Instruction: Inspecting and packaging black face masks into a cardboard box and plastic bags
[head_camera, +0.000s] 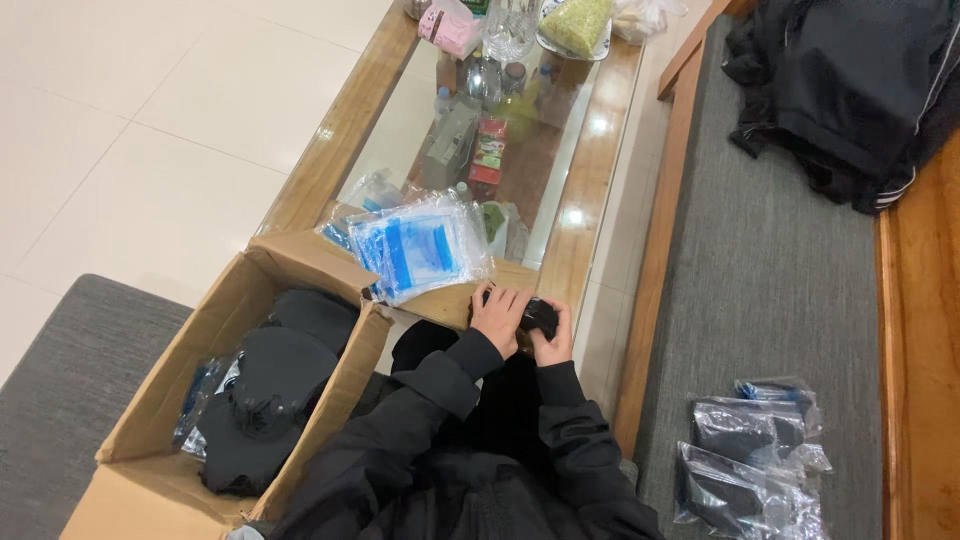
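While both hands meet at the lower middle of the frame, they are clamped together on a small black folded item (540, 316), which lies at the near edge of the wooden surface (590, 200). The left hand (499, 317) covers its left end with fingers curled over the top; the right hand (553, 340) grips its right end from below. Its long axis runs roughly left to right across the frame, slightly tilted; what kind of thing it is cannot be told, since the hands hide most of it.

At lower left an open cardboard box (150, 420) holds black hats (270, 390), with blue-and-clear bags partly hidden beneath them; the box's bottom corner is cut off by the frame. Right of its upper flap, a stack of clear plastic bags with blue panels (420, 245) rests on the surface's near end. Behind them, under the glass top, a grey boxy object and a red-and-green carton (489, 150) show dimly through reflections. At the upper middle stand a pink package (450, 28), glassware and a plate of pale green grains (577, 24), partly cropped.

On the grey mat at lower right lie clear bags packed with dark items (750, 460). A black garment (850, 90) is heaped at upper right.
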